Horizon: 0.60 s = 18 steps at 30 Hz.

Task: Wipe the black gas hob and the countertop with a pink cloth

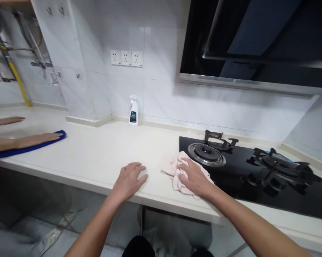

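Note:
My right hand (194,175) presses a crumpled pale pink cloth (172,167) down at the left edge of the black gas stove (234,175), with its fingers bent into the folds. Part of the cloth lies on the cream countertop (102,150) and part overlaps the stove's corner. My left hand (130,180) rests near the counter's front edge, its fingers loosely apart and nothing in them. A round burner (207,154) sits just beyond the cloth. One pot support (221,140) is pushed to the back of the stove.
At the left, another person's hand (40,140) lies on a blue cloth (59,135), their other hand (11,120) behind it. A white spray bottle (133,113) stands by the wall below the sockets (126,58). Above the stove hangs a dark range hood (246,39).

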Each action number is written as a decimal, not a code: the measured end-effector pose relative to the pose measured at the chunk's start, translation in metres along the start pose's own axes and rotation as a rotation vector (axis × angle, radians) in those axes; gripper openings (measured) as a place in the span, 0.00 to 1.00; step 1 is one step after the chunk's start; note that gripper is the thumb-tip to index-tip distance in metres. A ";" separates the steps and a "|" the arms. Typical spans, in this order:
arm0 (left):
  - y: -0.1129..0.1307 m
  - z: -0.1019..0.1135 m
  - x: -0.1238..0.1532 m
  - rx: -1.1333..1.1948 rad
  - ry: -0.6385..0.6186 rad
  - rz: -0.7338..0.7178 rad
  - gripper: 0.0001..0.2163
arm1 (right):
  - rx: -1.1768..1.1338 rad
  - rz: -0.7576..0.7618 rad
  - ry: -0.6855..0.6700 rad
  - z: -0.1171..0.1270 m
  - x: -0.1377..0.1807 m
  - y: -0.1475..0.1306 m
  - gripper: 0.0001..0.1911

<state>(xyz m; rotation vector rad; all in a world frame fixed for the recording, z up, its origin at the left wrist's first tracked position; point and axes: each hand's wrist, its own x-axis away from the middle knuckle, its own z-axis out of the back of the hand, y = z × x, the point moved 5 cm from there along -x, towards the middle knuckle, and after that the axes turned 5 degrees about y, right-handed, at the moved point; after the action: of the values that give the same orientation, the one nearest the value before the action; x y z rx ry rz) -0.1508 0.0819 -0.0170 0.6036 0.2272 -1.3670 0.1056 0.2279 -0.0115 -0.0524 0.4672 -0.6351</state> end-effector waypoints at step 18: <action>-0.006 -0.002 -0.006 -0.035 0.022 -0.026 0.15 | 0.259 -0.900 0.148 0.061 0.020 0.205 0.24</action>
<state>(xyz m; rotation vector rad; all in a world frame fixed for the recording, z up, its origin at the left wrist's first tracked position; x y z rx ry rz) -0.1579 0.0877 -0.0170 0.5887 0.2772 -1.3788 0.2613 0.3763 -0.0033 0.0349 0.4918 -1.5872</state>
